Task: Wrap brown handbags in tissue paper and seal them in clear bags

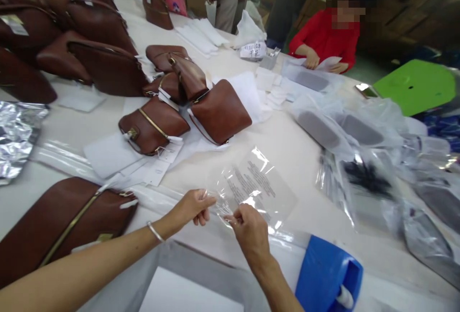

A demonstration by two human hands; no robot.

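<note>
Your left hand [197,207] pinches the gathered corner of a clear plastic bag [257,185] between thumb and fingertips, its other fingers curled under. Your right hand [252,231], just beside it, pinches the same bag's near edge with thumb and forefinger. The bag, printed with lines of dark text, spreads from your fingertips away over the white table [296,151]. A silver bracelet [155,232] circles your left wrist.

Just right of your right forearm sits a blue plastic holder [316,266]; below and between your hands lies a white sheet [190,295]. Left of your left hand, near that forearm, lies a large brown pouch [64,221] with a gold zip. Beyond your left hand, smaller brown pouches [223,113] sit heaped on white paper. Farther right of your right hand are clear bags holding grey pieces [318,130]. Well beyond both hands, a person in red [325,34] handles white paper.
</note>
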